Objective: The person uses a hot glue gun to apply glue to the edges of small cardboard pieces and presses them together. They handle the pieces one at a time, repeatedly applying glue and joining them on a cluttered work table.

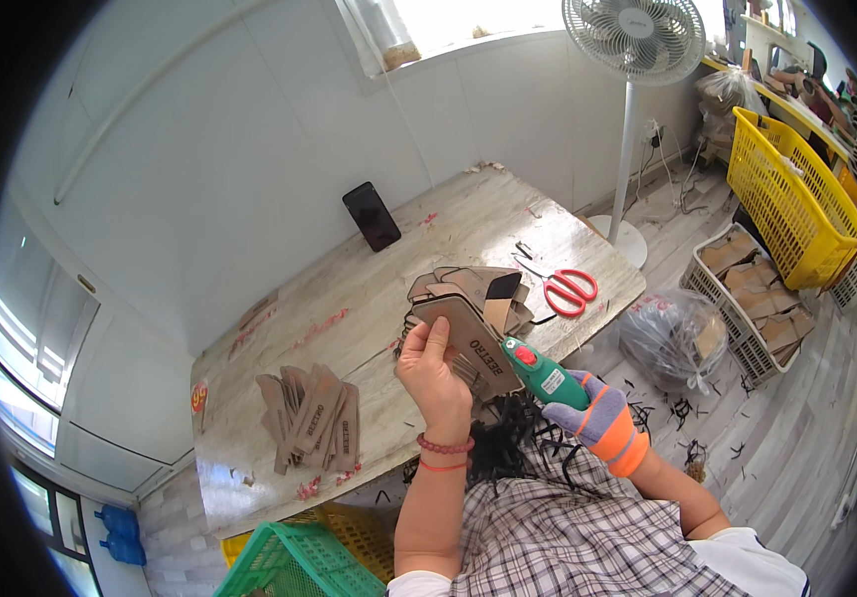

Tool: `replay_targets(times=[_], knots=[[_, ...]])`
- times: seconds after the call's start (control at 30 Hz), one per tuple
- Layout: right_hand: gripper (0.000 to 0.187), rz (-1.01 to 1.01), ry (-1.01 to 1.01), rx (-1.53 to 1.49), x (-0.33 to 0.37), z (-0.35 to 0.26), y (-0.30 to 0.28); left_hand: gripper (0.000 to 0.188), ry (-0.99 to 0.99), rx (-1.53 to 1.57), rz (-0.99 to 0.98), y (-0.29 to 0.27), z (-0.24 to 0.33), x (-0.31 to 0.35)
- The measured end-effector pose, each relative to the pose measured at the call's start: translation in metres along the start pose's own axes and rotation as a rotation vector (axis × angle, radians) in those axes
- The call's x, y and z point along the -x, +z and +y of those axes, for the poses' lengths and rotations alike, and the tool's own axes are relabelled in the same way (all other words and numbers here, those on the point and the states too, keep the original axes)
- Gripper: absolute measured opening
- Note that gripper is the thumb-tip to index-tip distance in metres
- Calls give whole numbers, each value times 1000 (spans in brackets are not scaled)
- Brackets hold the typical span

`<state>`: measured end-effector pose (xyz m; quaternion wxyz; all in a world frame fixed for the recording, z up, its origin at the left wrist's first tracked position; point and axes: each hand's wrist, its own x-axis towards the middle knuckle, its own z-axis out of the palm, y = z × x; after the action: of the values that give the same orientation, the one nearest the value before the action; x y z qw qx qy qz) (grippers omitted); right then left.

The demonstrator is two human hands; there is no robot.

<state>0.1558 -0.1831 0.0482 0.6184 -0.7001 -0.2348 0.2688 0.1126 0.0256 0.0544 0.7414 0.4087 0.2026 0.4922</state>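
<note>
Workshop; power tool (550, 378); black scraps (494, 453)

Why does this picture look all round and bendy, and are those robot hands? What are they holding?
No robot here: these are a person's own hands. The camera sits on their head and looks down, so you see about what they see. Its very wide lens makes straight edges bend and the corners go dark.

The left hand is bare and holds a flat brown piece. The right hand wears an orange and greyish-purple glove and holds a green tool with a red part.

On the table lie a dark phone, red-handled scissors and a pile of brown pieces on the left. More pieces lie behind the held one.
</note>
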Motion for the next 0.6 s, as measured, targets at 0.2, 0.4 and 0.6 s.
replay_targets(times=[0.2, 0.4, 0.6], knots=[[53, 34, -65, -13, 3, 9, 2, 6, -85, 16, 3, -1, -6, 16], [50, 7, 47, -80, 7, -9, 0, 6, -128, 7, -40, -6, -10, 25], [50, -12, 68, -79, 5, -9, -4, 3, -162, -43, -107, -11, -12, 32]])
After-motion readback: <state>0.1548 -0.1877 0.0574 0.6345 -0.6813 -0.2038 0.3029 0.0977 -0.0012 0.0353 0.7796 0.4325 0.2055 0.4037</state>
